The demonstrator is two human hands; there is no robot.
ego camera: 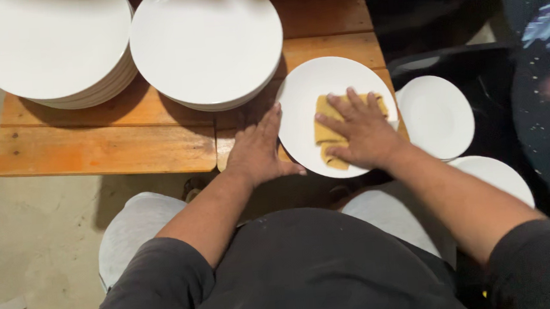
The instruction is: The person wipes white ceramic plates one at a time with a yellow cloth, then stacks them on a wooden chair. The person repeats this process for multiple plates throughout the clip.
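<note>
Closest to the seated person, the left hand (258,150) rests with fingers loosely spread and flat against the near-left rim of a white dinner plate (303,94), palm partly on the wooden bench (100,147), which seems to brace the plate so it does not slide. The plate lies at the bench's near right corner, slightly overhanging the edge toward the person's lap. On it, the right hand (362,131) presses down with fingers wide and flat on a folded mustard-yellow cloth (325,135), the palm covering most of the fabric; the open-handed hold appears to spread pressure over the plate's face. Just right of that, off the bench and lower down, two more white plates (437,116) sit overlapping, kept apart from the rest. Farther back on the bench stand two stacks of large white plates, one stack at the left (51,44) and another beside it (206,43), within arm's reach. Beyond them, a dark bin (432,8) sits behind the bench.
</note>
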